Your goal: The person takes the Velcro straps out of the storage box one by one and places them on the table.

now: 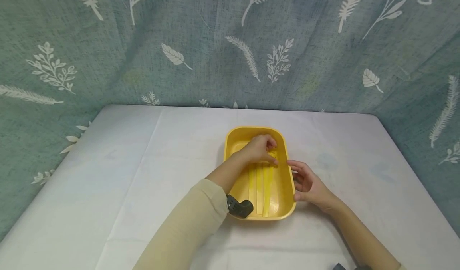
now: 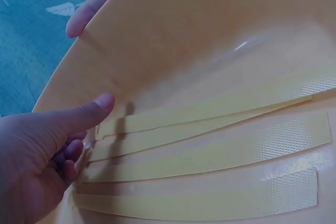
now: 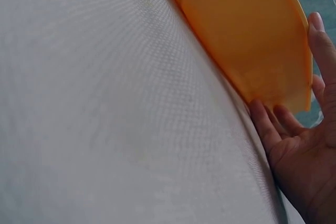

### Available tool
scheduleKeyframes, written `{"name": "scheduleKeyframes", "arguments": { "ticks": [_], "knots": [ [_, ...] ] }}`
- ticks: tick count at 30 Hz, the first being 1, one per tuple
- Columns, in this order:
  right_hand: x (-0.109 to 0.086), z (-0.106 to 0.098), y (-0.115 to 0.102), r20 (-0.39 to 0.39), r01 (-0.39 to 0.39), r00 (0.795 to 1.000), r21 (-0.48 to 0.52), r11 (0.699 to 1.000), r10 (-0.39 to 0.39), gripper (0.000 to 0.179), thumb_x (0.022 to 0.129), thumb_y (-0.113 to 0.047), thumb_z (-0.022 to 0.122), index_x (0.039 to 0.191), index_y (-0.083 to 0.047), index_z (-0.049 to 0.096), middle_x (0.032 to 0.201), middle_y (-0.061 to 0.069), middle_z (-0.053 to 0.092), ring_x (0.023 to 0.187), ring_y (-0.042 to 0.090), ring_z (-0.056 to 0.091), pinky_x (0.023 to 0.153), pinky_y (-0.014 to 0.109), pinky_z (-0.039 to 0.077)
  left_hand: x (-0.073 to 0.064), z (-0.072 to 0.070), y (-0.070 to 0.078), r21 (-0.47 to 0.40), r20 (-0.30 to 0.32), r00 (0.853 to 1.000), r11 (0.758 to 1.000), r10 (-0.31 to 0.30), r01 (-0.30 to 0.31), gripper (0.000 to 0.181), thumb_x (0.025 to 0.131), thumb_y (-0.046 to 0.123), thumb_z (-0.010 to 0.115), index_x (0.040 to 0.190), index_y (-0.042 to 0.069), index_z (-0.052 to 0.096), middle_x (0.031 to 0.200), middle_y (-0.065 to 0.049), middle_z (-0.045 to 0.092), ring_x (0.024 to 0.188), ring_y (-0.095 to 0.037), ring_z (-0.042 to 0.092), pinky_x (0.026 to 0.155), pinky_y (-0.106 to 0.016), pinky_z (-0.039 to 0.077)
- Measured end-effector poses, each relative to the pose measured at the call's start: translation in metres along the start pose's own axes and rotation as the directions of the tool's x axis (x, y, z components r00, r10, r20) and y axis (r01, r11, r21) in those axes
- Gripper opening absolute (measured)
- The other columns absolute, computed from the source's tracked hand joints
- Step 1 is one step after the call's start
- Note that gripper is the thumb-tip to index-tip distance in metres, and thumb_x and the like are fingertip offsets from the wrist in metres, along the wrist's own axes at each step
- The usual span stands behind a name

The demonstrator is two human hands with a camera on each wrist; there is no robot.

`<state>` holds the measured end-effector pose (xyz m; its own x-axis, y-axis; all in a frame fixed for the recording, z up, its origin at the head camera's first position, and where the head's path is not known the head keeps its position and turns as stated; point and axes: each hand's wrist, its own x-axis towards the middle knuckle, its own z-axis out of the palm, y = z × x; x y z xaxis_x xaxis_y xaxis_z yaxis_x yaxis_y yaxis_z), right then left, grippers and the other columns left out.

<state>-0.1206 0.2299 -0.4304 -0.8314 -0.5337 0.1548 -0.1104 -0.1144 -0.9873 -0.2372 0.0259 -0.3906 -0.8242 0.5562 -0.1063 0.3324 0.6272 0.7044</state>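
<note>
A yellow tray with tall sides stands on the white-covered table. Several flat, thin yellow strips with a finely textured pattern near one end lie lengthwise on its floor. Reaching into the tray, my left hand is over the far ends of the strips, its thumb apart from the bent fingers. Whether those fingertips touch a strip is hard to tell. My right hand rests against the tray's outer right wall, with one fingertip at the rim and the thumb lower on the outside.
White cloth covers the table around the tray. A green-blue curtain with white leaf prints hangs behind and at the sides. A dark wrist device sits at my left cuff, over the tray's near left edge.
</note>
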Motion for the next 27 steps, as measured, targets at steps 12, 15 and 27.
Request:
{"name": "scheduleKeyframes", "arguments": {
  "ticks": [12,15,27],
  "knots": [
    [-0.0004,-0.0011,-0.0002,-0.011,-0.018,1.000,0.001,1.000,0.018,0.076,0.084,-0.020,0.072,0.143,-0.004,0.027,0.141,0.014,0.034,0.120,0.014,0.050,0.094,0.026,0.048,-0.0042,0.0006,-0.0009,0.280,0.067,0.997,0.960,-0.029,0.009,0.067,0.063,0.040,0.087,0.117,0.011,0.061,0.104,-0.003,0.053,0.099,-0.018,0.045,0.088,-0.028,0.040],
    [-0.0003,-0.0016,0.0005,-0.011,-0.020,1.000,-0.001,1.000,0.020,0.076,0.085,-0.019,0.072,0.143,-0.004,0.026,0.142,0.016,0.033,0.120,0.014,0.049,0.094,0.027,0.048,-0.0040,0.0004,-0.0006,0.253,0.058,0.998,0.967,-0.019,0.004,0.060,0.063,0.038,0.088,0.110,0.012,0.062,0.099,-0.002,0.052,0.096,-0.017,0.044,0.085,-0.026,0.040],
    [-0.0002,-0.0019,0.0017,0.011,-0.005,1.000,0.016,1.000,0.005,0.076,0.085,-0.019,0.072,0.144,-0.005,0.026,0.143,0.012,0.033,0.120,0.015,0.049,0.094,0.027,0.048,-0.0046,-0.0039,0.0016,-0.193,0.205,0.977,0.981,0.066,-0.026,0.048,0.077,0.005,0.078,0.118,0.000,0.055,0.076,-0.005,0.060,0.064,-0.013,0.052,0.058,-0.019,0.045]
  ]
}}
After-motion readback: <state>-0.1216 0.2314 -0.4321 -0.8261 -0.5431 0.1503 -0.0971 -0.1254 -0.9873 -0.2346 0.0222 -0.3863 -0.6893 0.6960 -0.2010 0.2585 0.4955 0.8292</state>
